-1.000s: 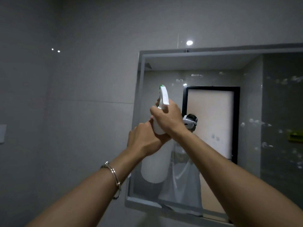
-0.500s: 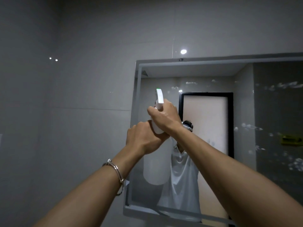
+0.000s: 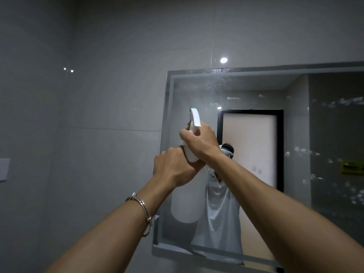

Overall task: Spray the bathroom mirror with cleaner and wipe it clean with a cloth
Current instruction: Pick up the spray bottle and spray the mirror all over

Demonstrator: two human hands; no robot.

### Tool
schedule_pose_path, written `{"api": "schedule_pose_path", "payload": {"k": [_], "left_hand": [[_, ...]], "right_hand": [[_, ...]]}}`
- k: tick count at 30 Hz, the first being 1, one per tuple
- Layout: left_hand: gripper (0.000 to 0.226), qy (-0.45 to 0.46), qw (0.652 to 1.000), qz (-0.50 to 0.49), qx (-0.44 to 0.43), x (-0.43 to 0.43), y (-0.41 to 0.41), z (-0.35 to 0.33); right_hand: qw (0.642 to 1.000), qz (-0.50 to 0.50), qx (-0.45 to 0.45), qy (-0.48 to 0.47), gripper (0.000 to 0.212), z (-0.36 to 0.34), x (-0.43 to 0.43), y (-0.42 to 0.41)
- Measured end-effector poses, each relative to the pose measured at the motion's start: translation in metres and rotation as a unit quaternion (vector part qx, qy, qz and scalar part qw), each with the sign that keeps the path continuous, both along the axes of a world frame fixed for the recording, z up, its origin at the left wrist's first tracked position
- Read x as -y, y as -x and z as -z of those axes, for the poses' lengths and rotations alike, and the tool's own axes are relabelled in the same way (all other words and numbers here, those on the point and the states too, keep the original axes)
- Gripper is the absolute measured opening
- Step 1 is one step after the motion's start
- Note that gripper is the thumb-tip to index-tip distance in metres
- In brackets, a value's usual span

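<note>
The right hand [image 3: 199, 142] is curled round the neck of the white spray bottle [image 3: 186, 209] just under its spray head, with its fingers hidden on the far side. The left hand [image 3: 173, 168] wraps the bottle's shoulder directly below, and its knuckles touch the right wrist. Both grips are the same as half a second ago, and the bottle is still held upright at arm's length in front of the mirror's left part.

The green-tipped nozzle [image 3: 192, 108] stands above the right hand's knuckles, pointing up and away, at much the same height as before.

The main change is above the hands. A haze of fine droplets [image 3: 218, 75] now speckles the glass and the top edge of the mirror [image 3: 164, 154], up and to the right of the nozzle. Half a second ago that strip was clear.

A silver bracelet [image 3: 141, 205] sits on the left wrist, as before.

Beyond the right forearm, white foam spots [image 3: 303, 150] cling to the right part of the glass, much as they did earlier. Behind the hands, the reflection of the person [image 3: 220, 203] in a white shirt shows both arms raised.

Far to the left of the left arm, a pale wall plate [image 3: 4, 169] shows at the frame edge on the grey wall [image 3: 98, 95]. It was barely visible half a second ago.
</note>
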State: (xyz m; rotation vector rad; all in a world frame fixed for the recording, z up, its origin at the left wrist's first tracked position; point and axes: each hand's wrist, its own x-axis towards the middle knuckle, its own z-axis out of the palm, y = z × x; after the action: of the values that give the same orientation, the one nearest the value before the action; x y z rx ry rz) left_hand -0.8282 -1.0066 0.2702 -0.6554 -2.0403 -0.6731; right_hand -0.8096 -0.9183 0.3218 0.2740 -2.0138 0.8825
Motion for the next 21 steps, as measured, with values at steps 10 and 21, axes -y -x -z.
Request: {"api": "schedule_pose_path", "payload": {"k": [10, 21], "left_hand": [[0.042, -0.016, 0.999, 0.042, 0.022, -0.016, -0.003, 0.006], [0.050, 0.032, 0.994, 0.104, -0.016, -0.040, 0.003, 0.002]], "right_hand": [[0.997, 0.050, -0.022, -0.048, 0.027, 0.002, -0.014, -0.004], [0.992, 0.124, -0.038, 0.009, 0.033, 0.008, -0.039, -0.017]]}}
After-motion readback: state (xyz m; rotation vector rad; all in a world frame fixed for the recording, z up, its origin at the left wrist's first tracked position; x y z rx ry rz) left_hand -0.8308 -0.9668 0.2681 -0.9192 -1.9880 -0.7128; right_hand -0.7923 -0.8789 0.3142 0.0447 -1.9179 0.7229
